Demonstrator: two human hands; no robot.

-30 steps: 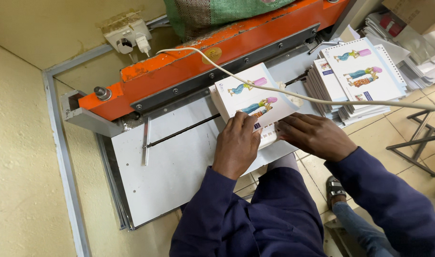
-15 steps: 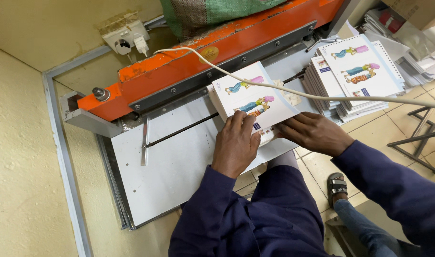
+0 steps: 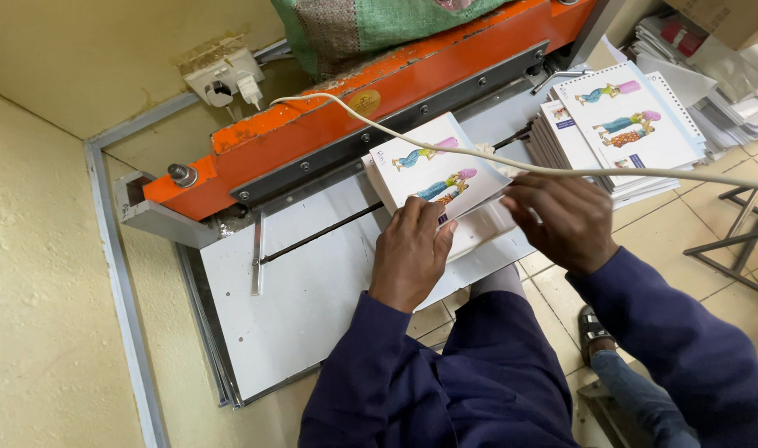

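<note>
While the left hand point(image 3: 412, 253) presses flat, grip open, the right hand point(image 3: 561, 220) pinches the white booklet point(image 3: 441, 178).

Print-finishing workshop, orange punching machine point(image 3: 379, 124) on tiled floor, stacks of printed booklets point(image 3: 619, 137), wall socket point(image 3: 223, 79)

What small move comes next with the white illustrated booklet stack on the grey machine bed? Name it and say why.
Probably slide the white illustrated booklet stack squarely under the orange steel bar. The left hand presses it flat, the right hand grips its right edge, and its far edge sits at the bar.
</note>
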